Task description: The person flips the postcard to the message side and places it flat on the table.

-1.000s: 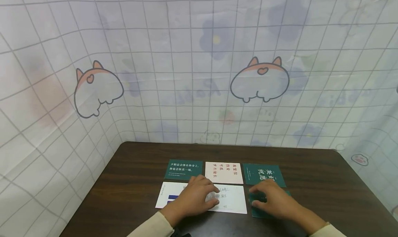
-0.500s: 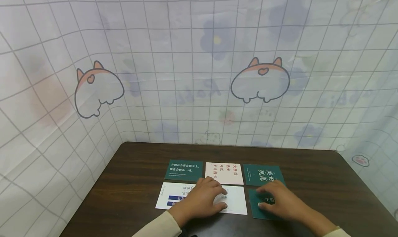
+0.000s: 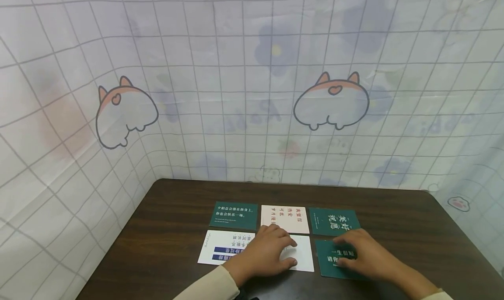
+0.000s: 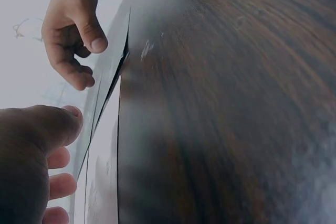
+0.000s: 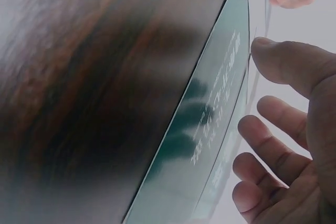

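My left hand (image 3: 269, 250) is held over white card stock (image 3: 303, 254) in the near row, fingers loosely bent and gripping nothing. Left of that hand shows white card stock with blue bars (image 3: 226, 247); the hand hides whether this is a separate card. My right hand (image 3: 364, 254) hovers at a dark green card (image 3: 327, 258) with white writing, its thumb and fingers spread apart. In the right wrist view, finger shadows fall on the green card (image 5: 205, 114), and a gap separates the fingers from it. The left wrist view shows a white card edge (image 4: 105, 166) below the fingers.
In the far row lie a green card (image 3: 234, 215), a cream card with red writing (image 3: 285, 219) and another green card (image 3: 334, 221). All lie flat on a dark wooden table (image 3: 157, 230). A patterned white curtain (image 3: 236, 81) rises behind and beside it.
Both hands have shifted right, uncovering more of the blue-barred white card and more of the near green card. The cards have stayed in place.
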`<move>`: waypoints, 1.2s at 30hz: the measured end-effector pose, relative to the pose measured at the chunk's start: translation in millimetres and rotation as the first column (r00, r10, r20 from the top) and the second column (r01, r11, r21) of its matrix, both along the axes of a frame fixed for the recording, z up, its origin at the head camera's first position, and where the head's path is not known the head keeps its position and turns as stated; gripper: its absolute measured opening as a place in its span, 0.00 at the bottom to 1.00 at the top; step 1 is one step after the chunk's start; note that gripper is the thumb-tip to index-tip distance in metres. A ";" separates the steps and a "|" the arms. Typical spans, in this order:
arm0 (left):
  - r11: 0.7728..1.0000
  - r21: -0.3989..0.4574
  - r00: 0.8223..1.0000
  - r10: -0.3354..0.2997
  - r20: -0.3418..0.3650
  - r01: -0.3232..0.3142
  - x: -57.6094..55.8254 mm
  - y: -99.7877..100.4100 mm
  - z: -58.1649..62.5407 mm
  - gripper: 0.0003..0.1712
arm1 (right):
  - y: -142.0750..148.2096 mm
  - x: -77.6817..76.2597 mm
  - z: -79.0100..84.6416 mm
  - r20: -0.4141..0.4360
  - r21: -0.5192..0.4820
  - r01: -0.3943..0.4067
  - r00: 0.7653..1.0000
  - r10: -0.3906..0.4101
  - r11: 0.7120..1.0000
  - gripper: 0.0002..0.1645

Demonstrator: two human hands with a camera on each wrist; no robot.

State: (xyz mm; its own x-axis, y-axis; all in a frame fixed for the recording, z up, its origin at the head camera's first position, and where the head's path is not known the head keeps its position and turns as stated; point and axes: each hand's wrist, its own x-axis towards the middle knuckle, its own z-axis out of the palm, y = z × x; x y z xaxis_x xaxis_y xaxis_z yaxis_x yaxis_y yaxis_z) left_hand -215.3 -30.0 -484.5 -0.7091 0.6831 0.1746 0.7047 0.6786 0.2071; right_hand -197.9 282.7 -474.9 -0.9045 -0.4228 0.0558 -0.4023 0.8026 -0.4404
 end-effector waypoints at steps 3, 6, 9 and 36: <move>1.000 0.001 1.000 -0.007 0.000 0.007 -0.4 3.3 1.0 0.21 | 3.5 0.6 0.3 0.004 -0.002 0.013 1.000 -0.013 1.000 0.28; 1.000 0.004 1.000 -0.012 -0.008 0.012 -1.3 6.5 0.7 0.21 | 6.4 1.1 0.5 0.003 0.005 0.021 1.000 -0.021 1.000 0.29; 1.000 0.002 1.000 -0.015 -0.028 0.015 -2.0 9.2 0.3 0.21 | 8.7 1.7 0.9 0.003 0.011 0.025 1.000 -0.025 1.000 0.30; 1.000 -0.011 0.998 0.018 -0.060 -0.019 -5.0 41.4 -3.2 0.24 | 31.0 -0.2 -2.0 0.017 0.052 0.049 0.999 -0.050 0.997 0.34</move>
